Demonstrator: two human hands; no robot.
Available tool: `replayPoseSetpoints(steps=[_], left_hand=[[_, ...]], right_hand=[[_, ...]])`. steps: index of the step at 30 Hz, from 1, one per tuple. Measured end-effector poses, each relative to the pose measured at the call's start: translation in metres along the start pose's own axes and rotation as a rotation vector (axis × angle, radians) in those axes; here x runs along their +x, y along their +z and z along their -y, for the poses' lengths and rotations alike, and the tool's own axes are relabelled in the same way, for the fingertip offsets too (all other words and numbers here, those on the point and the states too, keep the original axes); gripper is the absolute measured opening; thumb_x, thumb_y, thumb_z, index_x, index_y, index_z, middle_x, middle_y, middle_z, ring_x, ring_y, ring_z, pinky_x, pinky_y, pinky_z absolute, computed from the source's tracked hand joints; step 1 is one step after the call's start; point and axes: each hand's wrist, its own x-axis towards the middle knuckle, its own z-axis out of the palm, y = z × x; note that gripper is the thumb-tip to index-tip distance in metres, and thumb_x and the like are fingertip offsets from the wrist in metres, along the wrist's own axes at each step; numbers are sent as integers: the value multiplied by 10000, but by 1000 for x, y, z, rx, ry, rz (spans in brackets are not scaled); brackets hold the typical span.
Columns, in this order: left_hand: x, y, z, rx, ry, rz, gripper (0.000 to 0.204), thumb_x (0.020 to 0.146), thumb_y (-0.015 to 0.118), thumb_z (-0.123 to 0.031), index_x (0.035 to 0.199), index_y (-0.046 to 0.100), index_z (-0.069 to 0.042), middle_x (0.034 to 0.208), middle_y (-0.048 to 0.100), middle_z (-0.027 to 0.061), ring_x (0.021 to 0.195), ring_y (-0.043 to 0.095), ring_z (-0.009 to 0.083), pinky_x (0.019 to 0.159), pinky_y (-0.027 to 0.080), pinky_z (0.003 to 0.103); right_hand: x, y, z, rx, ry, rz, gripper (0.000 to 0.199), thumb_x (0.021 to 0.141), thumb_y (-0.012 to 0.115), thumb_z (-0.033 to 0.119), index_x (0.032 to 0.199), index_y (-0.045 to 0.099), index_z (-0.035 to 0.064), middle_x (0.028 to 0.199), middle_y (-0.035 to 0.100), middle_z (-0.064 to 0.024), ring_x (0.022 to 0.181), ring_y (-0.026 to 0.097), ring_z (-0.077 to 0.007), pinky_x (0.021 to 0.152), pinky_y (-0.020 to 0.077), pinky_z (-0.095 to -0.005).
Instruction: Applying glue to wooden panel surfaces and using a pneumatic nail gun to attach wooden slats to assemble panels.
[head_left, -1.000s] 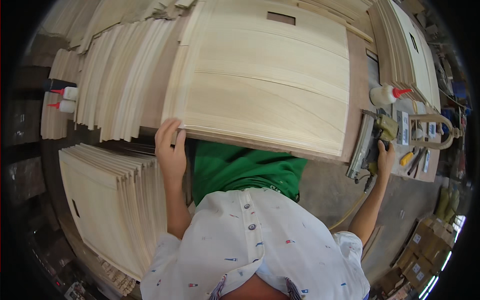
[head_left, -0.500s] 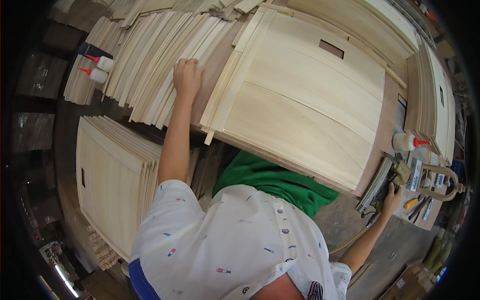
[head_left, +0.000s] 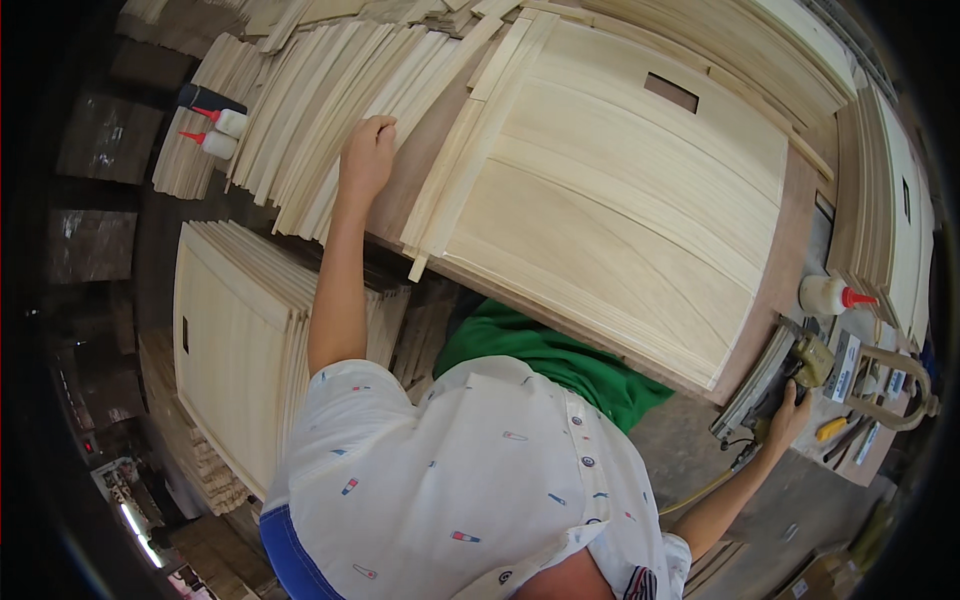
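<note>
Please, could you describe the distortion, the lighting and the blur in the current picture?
Head view: the fisheye lens bows edges of the wooden panel, and the frame corners go black; head view: a bright light at lower left is blown out white; head view: the pneumatic nail gun shows no obvious motion blur.

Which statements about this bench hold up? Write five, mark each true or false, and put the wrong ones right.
1. The right hand holds the nail gun. True.
2. The left hand lies flat on the middle of the pale wood panel. False: it is left of the panel, at the wood strips; whether it grips one is hard to tell.
3. The panel has a dark rectangular opening near its far edge. True.
4. The yellow tool is in the left hand. False: it lies at the far right, held by neither hand.
5. Two white bottles with red tips sit side by side at the left. True.
</note>
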Motion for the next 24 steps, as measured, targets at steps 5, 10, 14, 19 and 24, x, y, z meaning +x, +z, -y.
replayPoseSetpoints(steps=[5,10,14,19,24], left_hand=[[-6,1,-74,-263,-71,148,314,918,556,-178,1166,618,4,1043,634,156,949,607,273,850,466,362],[11,36,-110,-323,280,314,332,891,615,-140,1191,605,2,1044,592,136,930,585,254,830,467,345],[37,79,-166,-248,617,369,351,866,643,-127,1195,597,-12,1021,570,90,963,562,239,823,455,334],[56,129,-198,-326,735,364,313,834,650,-105,1136,615,-31,1012,573,99,961,556,272,831,460,363],[68,165,-212,-397,870,338,266,837,643,-98,1096,630,-36,990,590,86,948,564,270,831,469,363]], right_hand=[[-9,5,0,-56,-29,-113,517,905,617,321,1217,547,-86,1077,638,-271,993,608,-382,880,451,-394],[-5,5,5,-36,-43,-106,539,909,613,328,1227,532,-100,1110,626,-290,1033,595,-397,908,438,-401],[-8,8,-2,-97,18,-118,579,904,617,342,1257,515,-106,1165,607,-294,1106,577,-392,963,416,-400],[-11,6,15,-69,65,-117,602,892,633,332,1296,497,-93,1203,592,-287,1142,564,-384,987,407,-380],[-14,0,22,-63,149,-92,611,890,641,326,1298,490,-103,1215,588,-285,1147,565,-364,995,403,-373]])
